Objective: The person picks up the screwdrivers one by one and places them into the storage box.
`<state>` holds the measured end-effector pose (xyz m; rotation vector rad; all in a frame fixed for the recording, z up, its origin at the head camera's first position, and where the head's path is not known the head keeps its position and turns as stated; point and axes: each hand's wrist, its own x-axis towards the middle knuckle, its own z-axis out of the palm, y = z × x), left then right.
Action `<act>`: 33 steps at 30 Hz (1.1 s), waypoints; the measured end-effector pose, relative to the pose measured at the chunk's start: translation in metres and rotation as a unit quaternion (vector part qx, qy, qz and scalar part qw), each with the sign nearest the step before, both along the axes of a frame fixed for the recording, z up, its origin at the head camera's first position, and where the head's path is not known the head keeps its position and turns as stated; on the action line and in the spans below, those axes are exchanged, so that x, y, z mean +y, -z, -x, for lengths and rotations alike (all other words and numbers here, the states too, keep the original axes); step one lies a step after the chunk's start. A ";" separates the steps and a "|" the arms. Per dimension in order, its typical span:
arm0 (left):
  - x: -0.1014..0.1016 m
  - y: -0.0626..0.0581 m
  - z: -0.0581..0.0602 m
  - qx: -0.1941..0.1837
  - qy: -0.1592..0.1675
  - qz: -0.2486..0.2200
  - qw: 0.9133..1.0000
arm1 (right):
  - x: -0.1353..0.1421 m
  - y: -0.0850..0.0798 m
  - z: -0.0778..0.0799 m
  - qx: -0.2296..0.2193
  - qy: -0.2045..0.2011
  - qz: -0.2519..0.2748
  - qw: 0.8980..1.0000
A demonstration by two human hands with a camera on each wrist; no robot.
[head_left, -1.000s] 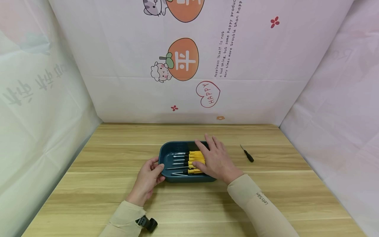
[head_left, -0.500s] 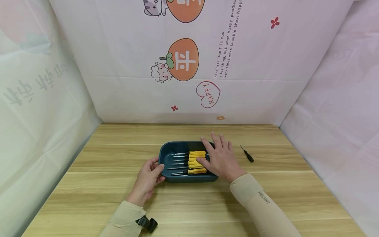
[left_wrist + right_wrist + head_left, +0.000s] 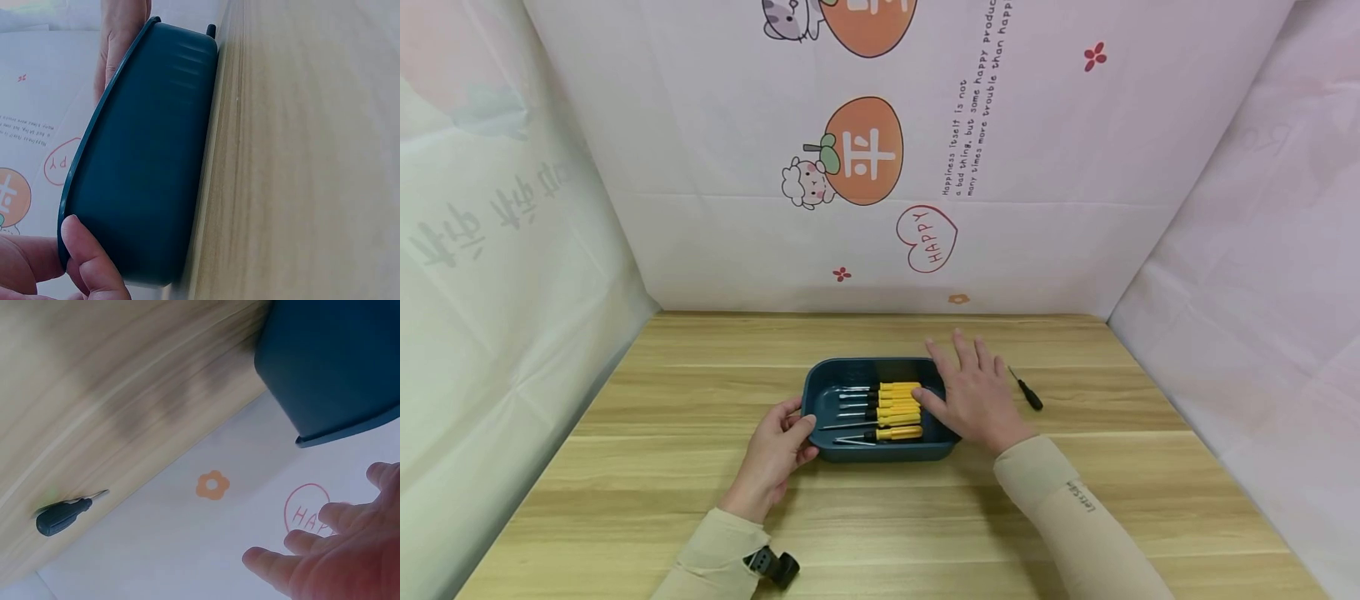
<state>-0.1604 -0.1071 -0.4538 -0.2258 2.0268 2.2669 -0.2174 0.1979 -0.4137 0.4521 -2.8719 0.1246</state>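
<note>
A dark blue rectangular tray stands on the wooden table. Inside lie several screwdrivers with yellow-and-black handles, lined up in a row with their shafts to the left. My left hand pinches the tray's left end, thumb over the rim; the left wrist view shows the tray's outer wall up close. Over the right end of the tray, my right hand is spread with straight fingers and holds nothing. Just right of it, a small black-handled screwdriver lies on the table.
The wooden table runs back to a white printed backdrop. White sheets also hang at the left and right sides. A black device is strapped to the left wrist.
My right hand has drifted rightward, fingers spread, from above the yellow handles to the tray's right end, uncovering them. The left hand and the tray have stayed put.
</note>
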 end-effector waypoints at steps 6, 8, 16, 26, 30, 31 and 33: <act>0.000 0.000 0.000 -0.003 -0.003 0.000 1.000 | 0.007 0.000 0.003 -0.015 0.012 -0.001 1.000; 0.000 0.000 0.000 -0.002 -0.002 0.000 1.000 | 0.010 0.000 0.004 -0.016 0.017 -0.005 1.000; -0.001 0.000 -0.001 0.003 0.002 -0.003 1.000 | 0.022 -0.002 0.008 -0.027 0.036 -0.004 0.999; 0.000 -0.001 -0.001 0.001 -0.001 -0.001 1.000 | 0.037 -0.002 0.014 -0.045 0.060 0.007 0.997; 0.000 -0.001 -0.001 0.001 -0.002 -0.001 1.000 | 0.043 -0.001 0.017 -0.051 0.066 0.014 0.996; 0.000 -0.001 -0.001 0.000 -0.002 -0.001 1.000 | 0.045 -0.001 0.017 -0.052 0.068 0.015 0.996; 0.000 -0.001 -0.001 0.002 -0.001 -0.001 1.000 | 0.048 0.000 0.019 -0.054 0.070 0.016 0.996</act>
